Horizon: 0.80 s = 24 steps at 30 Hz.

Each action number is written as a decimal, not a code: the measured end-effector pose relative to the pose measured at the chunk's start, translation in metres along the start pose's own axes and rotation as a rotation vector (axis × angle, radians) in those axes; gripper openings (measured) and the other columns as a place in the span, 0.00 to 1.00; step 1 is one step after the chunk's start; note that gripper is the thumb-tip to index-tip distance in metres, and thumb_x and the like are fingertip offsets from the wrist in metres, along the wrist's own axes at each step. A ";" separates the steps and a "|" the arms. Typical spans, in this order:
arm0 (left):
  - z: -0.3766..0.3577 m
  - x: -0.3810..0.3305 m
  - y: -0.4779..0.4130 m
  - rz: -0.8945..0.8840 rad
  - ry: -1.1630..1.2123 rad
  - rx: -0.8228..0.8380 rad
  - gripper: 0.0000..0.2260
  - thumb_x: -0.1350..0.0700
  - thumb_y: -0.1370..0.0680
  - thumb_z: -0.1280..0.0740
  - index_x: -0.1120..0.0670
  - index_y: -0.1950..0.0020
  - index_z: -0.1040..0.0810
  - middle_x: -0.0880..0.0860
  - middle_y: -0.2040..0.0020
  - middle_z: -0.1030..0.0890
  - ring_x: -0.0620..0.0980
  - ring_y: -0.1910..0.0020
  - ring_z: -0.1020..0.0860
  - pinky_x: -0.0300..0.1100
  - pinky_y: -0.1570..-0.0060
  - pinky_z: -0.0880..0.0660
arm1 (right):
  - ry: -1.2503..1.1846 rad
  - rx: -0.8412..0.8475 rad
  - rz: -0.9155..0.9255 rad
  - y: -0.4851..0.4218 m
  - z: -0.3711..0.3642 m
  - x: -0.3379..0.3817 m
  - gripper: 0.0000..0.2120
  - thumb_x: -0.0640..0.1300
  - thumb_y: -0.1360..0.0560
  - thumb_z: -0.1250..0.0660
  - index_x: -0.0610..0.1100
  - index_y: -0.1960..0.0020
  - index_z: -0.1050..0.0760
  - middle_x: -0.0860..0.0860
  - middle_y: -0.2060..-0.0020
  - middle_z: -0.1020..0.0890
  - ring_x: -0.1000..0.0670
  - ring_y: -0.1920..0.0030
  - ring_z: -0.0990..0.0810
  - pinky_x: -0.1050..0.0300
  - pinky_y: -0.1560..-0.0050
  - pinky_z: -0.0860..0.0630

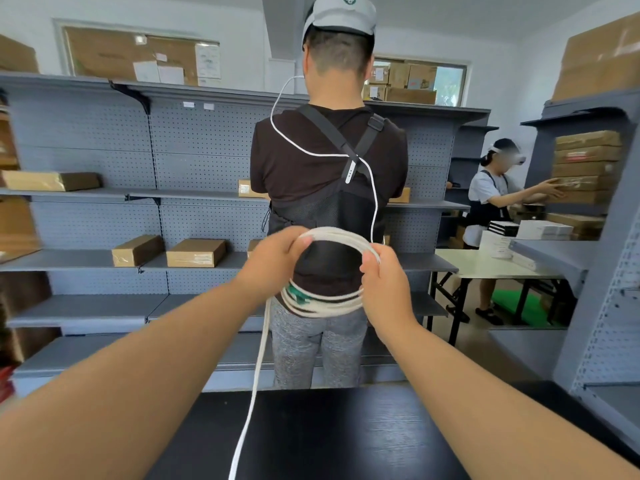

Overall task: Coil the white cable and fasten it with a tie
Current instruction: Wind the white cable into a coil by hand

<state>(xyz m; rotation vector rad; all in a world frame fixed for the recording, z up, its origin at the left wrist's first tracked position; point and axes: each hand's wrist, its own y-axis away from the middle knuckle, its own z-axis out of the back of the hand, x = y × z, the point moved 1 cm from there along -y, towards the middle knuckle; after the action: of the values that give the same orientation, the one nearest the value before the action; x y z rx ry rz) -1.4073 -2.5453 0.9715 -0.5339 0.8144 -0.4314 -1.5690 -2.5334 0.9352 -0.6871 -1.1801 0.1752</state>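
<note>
The white cable (332, 304) is wound into a round coil of several loops, held up in the air in front of me. My left hand (273, 259) grips the coil's upper left side. My right hand (384, 284) pinches its upper right side between thumb and fingers. A green tie or tag (298, 294) shows on the coil's lower left part. From the coil's lower left a loose length of cable (254, 386) hangs down across the black table (329, 438) and leaves the frame at the bottom.
A person in a black shirt and grey cap (329, 168) stands close behind the table with their back to me. Grey shelves (138, 258) with cardboard boxes fill the back wall. At right, another person (495, 199) reaches for boxes beside a white folding table (485, 268).
</note>
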 end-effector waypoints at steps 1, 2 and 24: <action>0.006 -0.005 -0.011 -0.057 -0.071 -0.013 0.11 0.53 0.18 0.45 0.54 0.46 0.24 0.48 0.60 0.25 0.46 0.61 0.28 0.36 0.59 0.34 | -0.018 -0.016 0.012 -0.005 -0.001 0.005 0.07 0.44 0.20 0.47 0.49 0.49 0.31 0.55 0.63 0.28 0.51 0.61 0.29 0.55 0.58 0.32; 0.011 -0.009 -0.021 -0.109 -0.126 -0.025 0.12 0.53 0.18 0.45 0.55 0.44 0.24 0.51 0.56 0.23 0.49 0.57 0.27 0.40 0.56 0.33 | -0.041 -0.033 0.028 -0.010 -0.001 0.011 0.07 0.44 0.19 0.48 0.49 0.49 0.32 0.55 0.63 0.28 0.51 0.61 0.29 0.54 0.58 0.32; -0.048 0.056 0.091 0.230 0.294 0.171 0.13 0.55 0.19 0.43 0.54 0.52 0.19 0.49 0.67 0.22 0.39 0.70 0.24 0.30 0.65 0.28 | 0.195 0.173 -0.003 0.065 -0.003 -0.058 0.11 0.41 0.20 0.45 0.42 0.42 0.27 0.49 0.48 0.21 0.51 0.47 0.25 0.59 0.46 0.31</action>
<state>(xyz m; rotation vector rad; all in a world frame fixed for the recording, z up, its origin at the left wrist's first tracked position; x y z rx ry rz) -1.3954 -2.5184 0.8583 -0.2152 1.0974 -0.3671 -1.5751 -2.5106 0.8507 -0.5377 -0.9668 0.2005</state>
